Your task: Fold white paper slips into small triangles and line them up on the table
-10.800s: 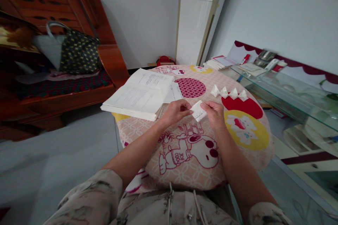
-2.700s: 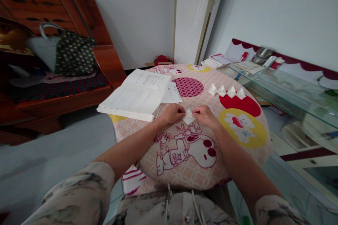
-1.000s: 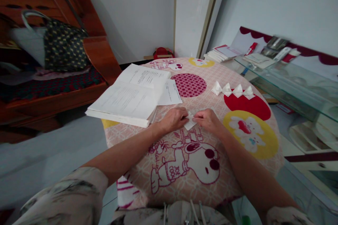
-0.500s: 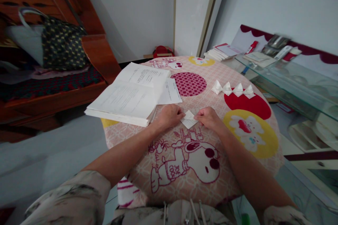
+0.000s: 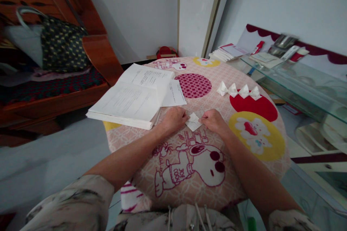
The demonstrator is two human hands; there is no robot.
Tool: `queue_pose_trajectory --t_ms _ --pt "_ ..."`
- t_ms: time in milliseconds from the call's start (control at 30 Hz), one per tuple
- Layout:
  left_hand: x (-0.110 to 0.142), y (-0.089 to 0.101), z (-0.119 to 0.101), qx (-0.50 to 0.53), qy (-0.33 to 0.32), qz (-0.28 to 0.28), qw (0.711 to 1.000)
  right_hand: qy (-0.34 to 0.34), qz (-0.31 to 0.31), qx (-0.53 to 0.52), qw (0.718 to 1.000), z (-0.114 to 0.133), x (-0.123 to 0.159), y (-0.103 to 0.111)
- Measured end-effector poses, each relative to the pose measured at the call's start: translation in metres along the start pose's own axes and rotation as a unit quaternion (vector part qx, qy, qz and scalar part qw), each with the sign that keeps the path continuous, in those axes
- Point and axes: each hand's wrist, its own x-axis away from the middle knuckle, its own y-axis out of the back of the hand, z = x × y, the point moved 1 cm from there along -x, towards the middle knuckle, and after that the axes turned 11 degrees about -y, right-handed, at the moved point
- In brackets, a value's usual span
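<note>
A small folded white paper [image 5: 193, 122] lies on the patterned tablecloth [image 5: 189, 195], turned like a diamond. My left hand [image 5: 175, 119] pinches its left corner, fingers curled and closed. From the other side, my right hand [image 5: 213, 120] grips the right corner between thumb and fingertips. Farther back on the right, several folded paper pieces with peaked tops [image 5: 233, 90] stand in a row, partly over a red patch. An open book [image 5: 135, 94] rests left of my hands, and a printed sheet [image 5: 175, 94] sticks out from under its right side.
To the right is a glass shelf [image 5: 298, 79] bearing a metal container [image 5: 284, 41], a red-and-white cup [image 5: 298, 55] and papers. A stack of booklets [image 5: 226, 53] sits behind the table. On the left, a wooden bench [image 5: 100, 54] holds a dark patterned bag [image 5: 63, 43].
Ten seconds back the paper was held up off the cloth; now it lies flat. Since one second ago my hands have parted slightly, showing more of it. The view has tilted downward.
</note>
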Motion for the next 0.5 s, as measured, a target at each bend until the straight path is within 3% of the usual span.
queue_pose_trajectory --t_ms 200,367,433,500 --pt "-0.0009 0.0002 -0.0005 -0.003 -0.008 0.007 1.0 0.01 -0.004 -0.011 1.0 0.0001 -0.0001 0.0014" --pt "0.0031 0.0 -0.0026 -0.012 0.0 0.008 1.0 0.006 0.048 -0.036 0.998 -0.0029 -0.005 0.0033" --pt "0.006 -0.0008 -0.0034 -0.014 -0.005 -0.008 1.0 0.015 0.045 -0.035 0.998 -0.0032 -0.0068 0.0032" --pt "0.0081 -0.0014 -0.0046 -0.01 -0.055 -0.048 0.997 0.025 0.038 -0.033 0.998 -0.0025 -0.0073 0.0028"
